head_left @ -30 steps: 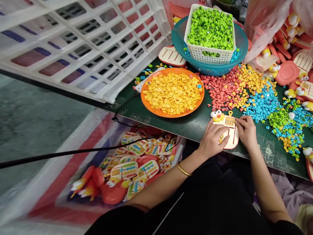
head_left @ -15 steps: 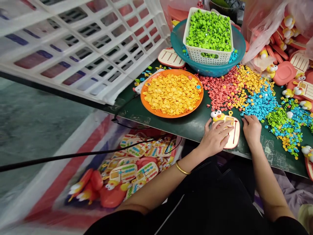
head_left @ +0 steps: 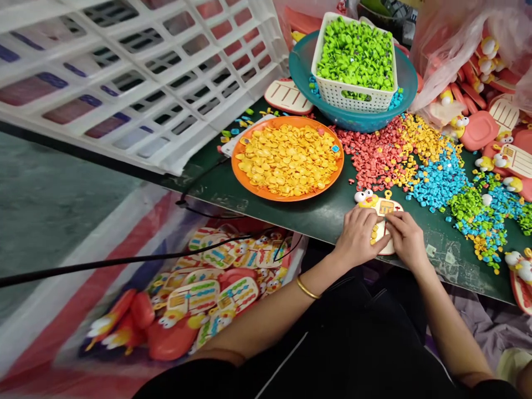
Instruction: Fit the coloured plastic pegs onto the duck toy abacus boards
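A cream duck-shaped toy abacus (head_left: 384,209) lies at the near edge of the dark green table (head_left: 316,213). My left hand (head_left: 359,237) rests on its left half and holds it down. My right hand (head_left: 405,238) lies over its right half, fingertips pinched at the middle of the toy beside the left hand's fingers. What the fingers pinch is too small to see. Yellow beads show on the toy between the two hands.
An orange plate of yellow pieces (head_left: 287,158) sits left of the toy. Behind it lie heaps of red (head_left: 376,155), yellow, blue (head_left: 440,177) and green beads, and a white basket of green beads (head_left: 355,58) in a teal bowl. Finished toys (head_left: 211,288) lie in a bag below the table. A white crate (head_left: 137,72) leans at left.
My right hand went from the toy's top to the blue beads at its right, then came back onto the toy beside the left hand. The camera view shifted slightly.
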Motion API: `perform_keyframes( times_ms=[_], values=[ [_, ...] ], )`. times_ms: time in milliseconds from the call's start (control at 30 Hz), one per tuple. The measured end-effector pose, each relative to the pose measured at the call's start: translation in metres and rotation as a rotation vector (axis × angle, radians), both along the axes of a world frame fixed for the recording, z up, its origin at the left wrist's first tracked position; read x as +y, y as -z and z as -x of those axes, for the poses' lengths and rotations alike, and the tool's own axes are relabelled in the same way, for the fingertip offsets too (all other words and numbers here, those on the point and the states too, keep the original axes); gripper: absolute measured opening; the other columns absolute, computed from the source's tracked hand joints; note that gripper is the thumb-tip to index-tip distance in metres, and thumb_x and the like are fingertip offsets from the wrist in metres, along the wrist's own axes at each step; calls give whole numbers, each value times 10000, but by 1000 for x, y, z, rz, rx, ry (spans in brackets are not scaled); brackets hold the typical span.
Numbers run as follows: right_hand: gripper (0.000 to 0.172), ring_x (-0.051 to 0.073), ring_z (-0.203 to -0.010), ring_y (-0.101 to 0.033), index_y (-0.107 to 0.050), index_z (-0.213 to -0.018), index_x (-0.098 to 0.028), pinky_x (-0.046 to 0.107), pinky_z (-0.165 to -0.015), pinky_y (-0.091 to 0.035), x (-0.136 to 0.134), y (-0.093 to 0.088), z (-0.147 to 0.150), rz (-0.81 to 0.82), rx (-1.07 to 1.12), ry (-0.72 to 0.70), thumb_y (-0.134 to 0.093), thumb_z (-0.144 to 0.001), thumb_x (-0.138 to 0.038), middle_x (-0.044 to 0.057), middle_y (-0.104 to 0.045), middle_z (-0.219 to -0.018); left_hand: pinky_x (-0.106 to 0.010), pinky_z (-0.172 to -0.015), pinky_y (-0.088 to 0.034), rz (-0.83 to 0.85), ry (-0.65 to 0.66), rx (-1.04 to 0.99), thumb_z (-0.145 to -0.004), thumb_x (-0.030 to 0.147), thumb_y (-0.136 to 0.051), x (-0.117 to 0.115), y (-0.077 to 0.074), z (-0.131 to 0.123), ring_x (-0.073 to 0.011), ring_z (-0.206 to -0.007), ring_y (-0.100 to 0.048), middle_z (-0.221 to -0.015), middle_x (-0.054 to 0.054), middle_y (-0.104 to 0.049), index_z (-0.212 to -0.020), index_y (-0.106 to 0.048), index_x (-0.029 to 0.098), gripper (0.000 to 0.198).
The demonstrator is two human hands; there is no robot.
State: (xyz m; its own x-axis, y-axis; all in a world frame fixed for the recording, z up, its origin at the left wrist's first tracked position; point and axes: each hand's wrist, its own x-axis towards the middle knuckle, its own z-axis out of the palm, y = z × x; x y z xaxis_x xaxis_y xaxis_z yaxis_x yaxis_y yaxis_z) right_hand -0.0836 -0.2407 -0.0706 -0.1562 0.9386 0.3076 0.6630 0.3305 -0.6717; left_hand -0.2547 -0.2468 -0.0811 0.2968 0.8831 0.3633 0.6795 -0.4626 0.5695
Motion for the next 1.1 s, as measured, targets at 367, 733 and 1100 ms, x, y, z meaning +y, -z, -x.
perform_keyframes(
  times_ms=[367, 733, 1100],
  values=[
    [230, 206, -772, -651, -748, -872, -189, 346, -750, -530, 39, -4, -23, 157, 166, 315, -611, -857, -373, 68, -714, -836, -597, -1153, -233, -62, 237, 31, -978, 294, -506, 6, -10, -1, -271, -1243, -557, -1335, -47, -654, -1328, -600, 291, 363],
    [274, 211, -942, -655, -745, -1004, -252, 367, -859, -539, 12, -2, -9, -5, 31, 91, -482, -930, -243, 76, -706, -998, -535, -1147, -372, -47, 290, -48, -911, 409, -610, 12, -2, 4, -286, -1271, -545, -1318, -133, -611, -1446, -455, 216, 590],
    [234, 206, -827, -633, -774, -912, -210, 355, -780, -524, 30, -8, -26, 166, 134, 205, -595, -871, -355, 64, -674, -868, -514, -1207, -302, -114, 418, 24, -996, 286, -472, 14, -7, 3, -234, -1353, -517, -1417, -130, -579, -1427, -479, 160, 449]
  ],
)
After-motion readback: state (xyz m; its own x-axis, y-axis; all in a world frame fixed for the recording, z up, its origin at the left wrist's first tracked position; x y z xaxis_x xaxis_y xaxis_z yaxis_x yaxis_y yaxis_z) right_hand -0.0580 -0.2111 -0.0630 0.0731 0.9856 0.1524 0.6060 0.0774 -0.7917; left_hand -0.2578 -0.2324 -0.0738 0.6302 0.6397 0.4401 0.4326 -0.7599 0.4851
